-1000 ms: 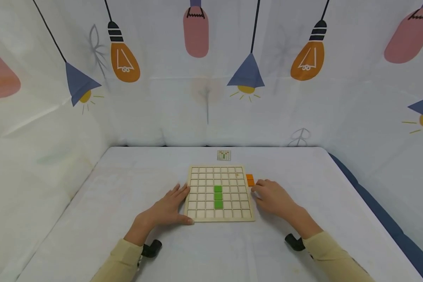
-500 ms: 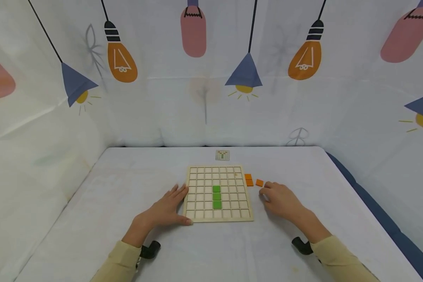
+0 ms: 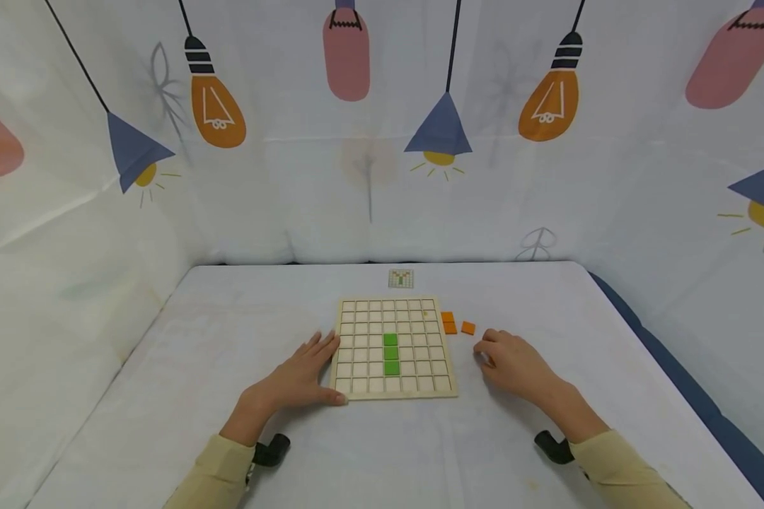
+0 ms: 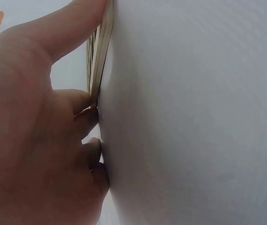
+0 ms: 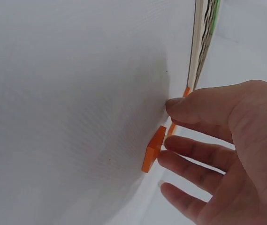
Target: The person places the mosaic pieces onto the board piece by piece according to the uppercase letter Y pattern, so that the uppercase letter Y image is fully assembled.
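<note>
A wooden grid board (image 3: 407, 396) lies on the table with a column of three green tiles (image 3: 391, 353) in its squares. My left hand (image 3: 299, 375) rests against the board's left side, fingers extended, thumb at the front left corner. To the right of the board, my right hand (image 3: 518, 364) hovers low with loosely bent fingers. In the right wrist view an orange tile (image 5: 153, 149) sits at its fingertips, not pinched by the thumb; the hand hides it from the head view. Another orange tile (image 3: 467, 328) lies just beyond that hand, and two more orange tiles (image 3: 448, 322) touch the board's right edge.
Behind the board lies a small pattern card (image 3: 401, 278) with a printed grid. A white cloth covers the table (image 3: 261, 304). A white curtain (image 3: 280, 191) printed with lamps and bulbs hangs at the back and sides.
My right hand has drawn away to the right from the board's edge. A single orange tile has come into sight, apart from the pair. The left hand keeps its place.
</note>
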Motion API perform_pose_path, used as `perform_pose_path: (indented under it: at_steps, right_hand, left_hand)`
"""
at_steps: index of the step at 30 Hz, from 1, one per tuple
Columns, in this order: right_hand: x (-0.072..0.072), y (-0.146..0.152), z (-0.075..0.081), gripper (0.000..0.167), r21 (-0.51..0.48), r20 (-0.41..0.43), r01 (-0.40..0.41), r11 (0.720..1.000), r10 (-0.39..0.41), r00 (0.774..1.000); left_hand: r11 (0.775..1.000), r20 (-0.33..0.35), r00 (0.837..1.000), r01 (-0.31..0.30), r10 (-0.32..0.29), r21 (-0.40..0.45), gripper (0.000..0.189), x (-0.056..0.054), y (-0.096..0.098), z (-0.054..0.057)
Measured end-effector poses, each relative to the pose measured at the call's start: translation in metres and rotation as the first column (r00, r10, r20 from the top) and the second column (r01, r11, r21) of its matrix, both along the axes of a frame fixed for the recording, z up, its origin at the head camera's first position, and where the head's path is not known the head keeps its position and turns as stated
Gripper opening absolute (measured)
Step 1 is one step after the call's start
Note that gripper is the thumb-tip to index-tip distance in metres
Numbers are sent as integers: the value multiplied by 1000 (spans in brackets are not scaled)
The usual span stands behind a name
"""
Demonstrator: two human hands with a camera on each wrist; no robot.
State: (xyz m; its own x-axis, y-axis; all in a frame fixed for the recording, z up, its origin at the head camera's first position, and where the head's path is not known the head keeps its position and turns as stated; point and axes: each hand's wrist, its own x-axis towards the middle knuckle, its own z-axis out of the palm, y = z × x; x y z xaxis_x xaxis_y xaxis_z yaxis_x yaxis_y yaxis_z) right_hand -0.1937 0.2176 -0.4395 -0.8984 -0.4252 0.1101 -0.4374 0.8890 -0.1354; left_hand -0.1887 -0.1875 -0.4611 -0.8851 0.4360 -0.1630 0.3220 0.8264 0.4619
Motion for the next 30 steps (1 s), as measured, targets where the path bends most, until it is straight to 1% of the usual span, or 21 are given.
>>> perform_pose_path:
  at_steps: [6,10,16,22,25,30]
  right_hand:
    - [0,3,1,16,-9,17,-1,1000,1,1000]
    - [-1,6,1,16,1,40,23,1000,-23,999]
    - [1,11,2,14,8,45,33,999,-34,998]
    - [3,15,2,14,11,60,45,999,-46,997]
    - [4,17,2,16,3,72,57,998,-57,996]
    - [5,18,2,15,-7,59,66,998,-65,996]
  left_hand:
    - [1000,1,1000,-1,1,12,114,1,1,5]
    - [1000,5,1000,-9,8,13,114,2,1,7]
    - [1000,8,1000,-14,14,15,115,2,0,6]
    - [1000,-2,1000,-1,1,13,114,1,0,4]
    - [1000,-5,1000,5,-5,13,114,2,0,4]
    - [1000,-4,1000,11,-11,18,113,3,-1,6]
